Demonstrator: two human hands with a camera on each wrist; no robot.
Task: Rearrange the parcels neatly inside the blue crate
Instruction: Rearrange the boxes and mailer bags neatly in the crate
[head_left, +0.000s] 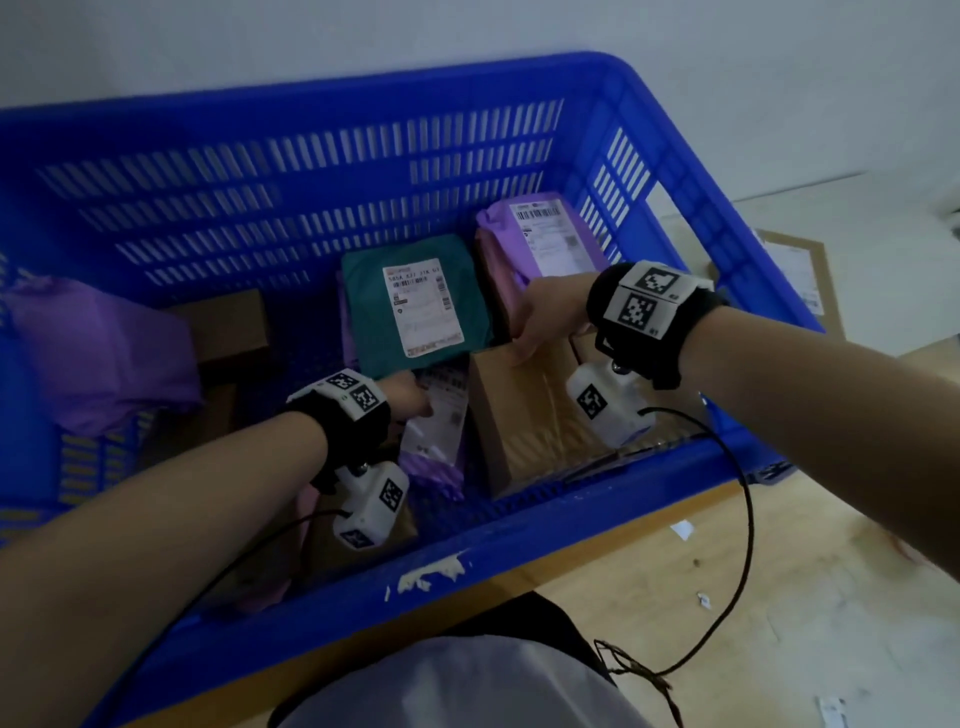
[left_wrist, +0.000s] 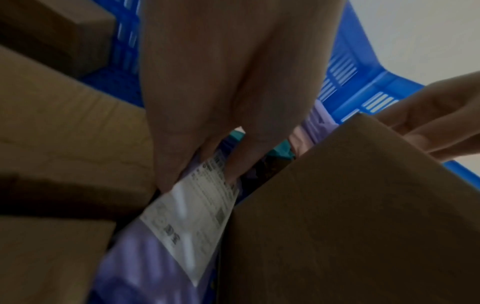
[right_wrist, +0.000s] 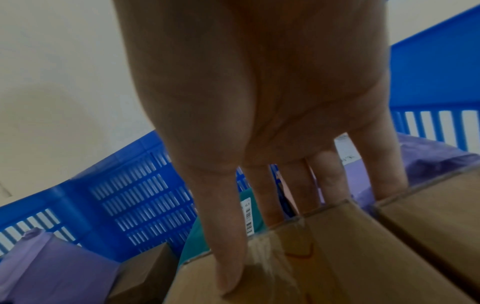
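Observation:
The blue crate (head_left: 332, 93) holds several parcels. My left hand (head_left: 408, 400) pinches the upper end of a purple mailer (head_left: 434, 462) with a white label, wedged upright between cardboard boxes; the left wrist view shows the left hand (left_wrist: 200, 179) pinching the purple mailer (left_wrist: 182, 226). My right hand (head_left: 545, 317) grips the far edge of a brown cardboard box (head_left: 519, 415) at the front right. In the right wrist view the right hand (right_wrist: 249, 246) has its thumb on the brown box (right_wrist: 324, 267) and its fingers behind the edge. A teal parcel (head_left: 374, 306) lies behind.
A purple labelled parcel (head_left: 498, 223) leans in the back right corner. A crumpled purple bag (head_left: 93, 353) and a cardboard box (head_left: 223, 327) fill the left side. Another box (head_left: 800, 280) lies outside the crate on the right, on a wooden surface (head_left: 779, 597).

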